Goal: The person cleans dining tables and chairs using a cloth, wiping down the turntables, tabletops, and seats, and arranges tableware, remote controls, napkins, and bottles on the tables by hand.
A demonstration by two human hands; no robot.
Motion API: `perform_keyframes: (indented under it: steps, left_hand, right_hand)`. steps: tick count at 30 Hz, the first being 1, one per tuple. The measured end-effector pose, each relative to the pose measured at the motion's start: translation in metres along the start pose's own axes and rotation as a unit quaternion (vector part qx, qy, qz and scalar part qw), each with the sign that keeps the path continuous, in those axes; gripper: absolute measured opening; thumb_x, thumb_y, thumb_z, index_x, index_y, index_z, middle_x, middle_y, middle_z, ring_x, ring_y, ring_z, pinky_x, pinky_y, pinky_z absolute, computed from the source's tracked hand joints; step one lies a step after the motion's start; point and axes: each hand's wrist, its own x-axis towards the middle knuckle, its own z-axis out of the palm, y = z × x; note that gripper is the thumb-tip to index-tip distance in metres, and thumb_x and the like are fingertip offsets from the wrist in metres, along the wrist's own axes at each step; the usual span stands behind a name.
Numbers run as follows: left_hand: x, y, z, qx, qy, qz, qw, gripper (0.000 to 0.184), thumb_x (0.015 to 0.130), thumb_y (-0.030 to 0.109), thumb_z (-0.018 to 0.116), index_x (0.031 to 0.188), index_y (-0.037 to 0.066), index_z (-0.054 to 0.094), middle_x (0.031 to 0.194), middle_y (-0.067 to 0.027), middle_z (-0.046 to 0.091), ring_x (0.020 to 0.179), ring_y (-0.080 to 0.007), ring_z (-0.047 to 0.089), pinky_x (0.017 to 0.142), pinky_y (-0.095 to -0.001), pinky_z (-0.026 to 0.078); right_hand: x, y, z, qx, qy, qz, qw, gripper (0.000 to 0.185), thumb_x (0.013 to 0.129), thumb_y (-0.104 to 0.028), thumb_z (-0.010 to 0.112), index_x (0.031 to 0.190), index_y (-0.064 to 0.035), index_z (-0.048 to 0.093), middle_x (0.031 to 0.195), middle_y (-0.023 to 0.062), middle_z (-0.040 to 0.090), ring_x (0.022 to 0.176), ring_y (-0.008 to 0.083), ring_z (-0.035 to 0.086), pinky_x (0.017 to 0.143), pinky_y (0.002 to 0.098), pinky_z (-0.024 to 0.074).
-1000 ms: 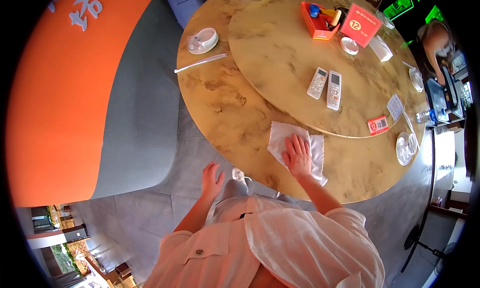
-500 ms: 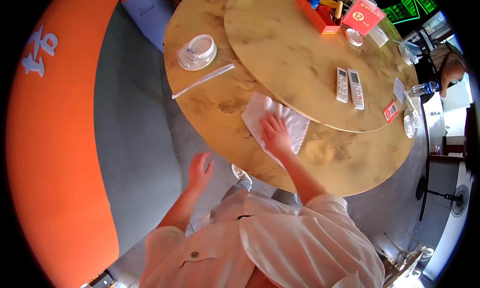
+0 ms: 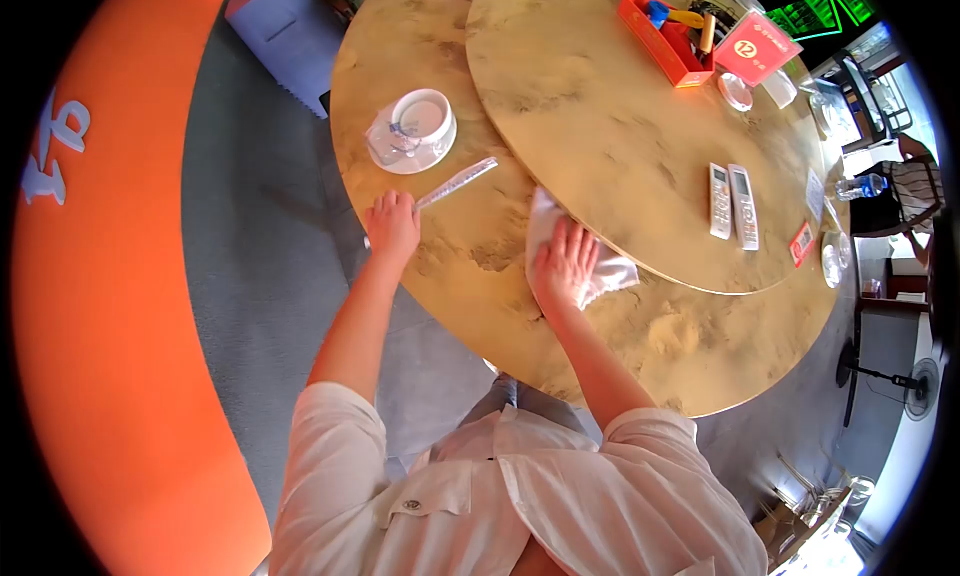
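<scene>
My right hand (image 3: pixel 567 266) lies with fingers spread on a pale cloth (image 3: pixel 543 224), pressing it onto the marbled round table (image 3: pixel 480 236) beside the raised turntable's edge. At the table's left edge my left hand (image 3: pixel 393 226) is closed around the lower end of a wrapped chopstick packet (image 3: pixel 458 182). Just above that packet sits a wrapped white bowl and plate set (image 3: pixel 418 126).
On the turntable (image 3: pixel 590 106) are two white remotes (image 3: pixel 731 206), a red box (image 3: pixel 668 42) of small items and a red number 12 sign (image 3: pixel 757 49). A bottle (image 3: pixel 860 187) stands at the right; beyond it is another person (image 3: pixel 905 198).
My left hand has risen from beside the table to the chopstick packet and closed on it. My right hand has slid the cloth leftward along the table, and the cloth is now more bunched.
</scene>
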Motion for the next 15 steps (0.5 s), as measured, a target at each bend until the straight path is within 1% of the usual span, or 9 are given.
perform_keyframes:
  steps: [2, 3, 4, 6, 9, 10, 12, 14, 15]
  left_hand:
    - [-0.019, -0.007, 0.0, -0.023, 0.05, 0.04, 0.998, 0.014, 0.079, 0.019, 0.06, 0.085, 0.009, 0.053, 0.09, -0.0076, 0.055, 0.091, -0.0274, 0.053, 0.072, -0.0426, 0.04]
    - [-0.031, -0.014, -0.001, -0.048, 0.026, 0.026, 0.998, 0.014, 0.08, 0.019, 0.058, 0.087, 0.008, 0.052, 0.088, -0.0086, 0.056, 0.086, -0.0287, 0.054, 0.071, -0.043, 0.041]
    - [-0.044, -0.023, 0.0, -0.075, 0.007, 0.01, 0.997, 0.014, 0.082, 0.018, 0.056, 0.09, 0.007, 0.052, 0.085, -0.0096, 0.056, 0.082, -0.03, 0.055, 0.069, -0.0434, 0.042]
    - [-0.086, -0.036, -0.006, -0.249, 0.021, -0.088, 0.964, 0.013, 0.088, 0.016, 0.051, 0.093, 0.004, 0.05, 0.077, -0.0114, 0.056, 0.071, -0.0314, 0.055, 0.064, -0.041, 0.043]
    - [-0.161, -0.06, -0.021, -0.333, 0.022, -0.192, 0.923, 0.011, 0.091, 0.013, 0.046, 0.095, 0.003, 0.047, 0.072, -0.0094, 0.053, 0.064, -0.0222, 0.053, 0.06, -0.0327, 0.043]
    - [-0.181, -0.064, -0.028, -0.346, 0.026, -0.211, 0.914, 0.01, 0.092, 0.012, 0.045, 0.095, 0.003, 0.047, 0.072, -0.0082, 0.052, 0.064, -0.0183, 0.052, 0.061, -0.0304, 0.042]
    - [-0.22, -0.069, -0.031, -0.345, 0.04, -0.237, 0.907, 0.01, 0.092, 0.012, 0.045, 0.095, 0.002, 0.047, 0.071, -0.007, 0.051, 0.064, -0.0164, 0.05, 0.061, -0.0296, 0.042]
    - [-0.236, -0.064, -0.03, -0.353, 0.044, -0.253, 0.9, 0.011, 0.092, 0.012, 0.045, 0.095, 0.002, 0.047, 0.071, -0.0058, 0.05, 0.064, -0.0144, 0.049, 0.061, -0.0288, 0.042]
    - [-0.239, -0.059, -0.029, -0.364, 0.051, -0.26, 0.893, 0.011, 0.093, 0.013, 0.044, 0.093, 0.003, 0.047, 0.071, -0.0038, 0.049, 0.064, -0.0113, 0.047, 0.059, -0.0267, 0.04]
  right_hand:
    - [0.017, -0.028, 0.015, 0.073, -0.013, -0.044, 0.996, 0.051, 0.083, -0.025, 0.048, 0.129, -0.004, 0.041, 0.135, 0.0166, 0.037, 0.126, 0.0374, 0.031, 0.106, 0.0503, 0.0203]
    - [0.025, -0.04, 0.021, 0.078, -0.018, -0.041, 0.996, 0.051, 0.083, -0.025, 0.048, 0.129, -0.004, 0.041, 0.135, 0.0166, 0.037, 0.126, 0.0374, 0.031, 0.106, 0.0503, 0.0203]
    - [0.036, -0.05, 0.027, 0.073, -0.01, -0.046, 0.996, 0.05, 0.084, -0.025, 0.047, 0.129, -0.0038, 0.041, 0.135, 0.0162, 0.037, 0.126, 0.0372, 0.031, 0.106, 0.0505, 0.0201]
    - [0.055, -0.066, 0.029, 0.067, -0.008, -0.05, 0.996, 0.046, 0.084, -0.025, 0.046, 0.127, -0.0064, 0.045, 0.134, 0.0181, 0.04, 0.126, 0.0365, 0.033, 0.105, 0.051, 0.022]
    - [0.056, -0.085, 0.039, 0.074, -0.001, -0.094, 0.993, 0.044, 0.083, -0.024, 0.048, 0.125, -0.0083, 0.047, 0.133, 0.0168, 0.04, 0.126, 0.0361, 0.034, 0.104, 0.0499, 0.0233]
    - [0.048, -0.094, 0.04, 0.054, -0.029, -0.168, 0.984, 0.043, 0.083, -0.024, 0.049, 0.124, -0.011, 0.048, 0.132, 0.0148, 0.042, 0.125, 0.036, 0.036, 0.103, 0.0497, 0.0252]
    - [0.002, -0.116, 0.022, 0.112, -0.106, -0.259, 0.953, 0.044, 0.081, -0.026, 0.051, 0.124, -0.0138, 0.048, 0.132, 0.0123, 0.043, 0.123, 0.0354, 0.038, 0.102, 0.0504, 0.0269]
    - [-0.053, -0.124, 0.017, 0.149, -0.081, -0.31, 0.935, 0.046, 0.079, -0.026, 0.054, 0.124, -0.0163, 0.048, 0.131, 0.0104, 0.044, 0.122, 0.0348, 0.039, 0.101, 0.0514, 0.0277]
    - [-0.066, -0.114, 0.009, 0.141, -0.079, -0.304, 0.939, 0.046, 0.079, -0.026, 0.054, 0.124, -0.0163, 0.048, 0.131, 0.0104, 0.044, 0.122, 0.0348, 0.039, 0.101, 0.0514, 0.0277]
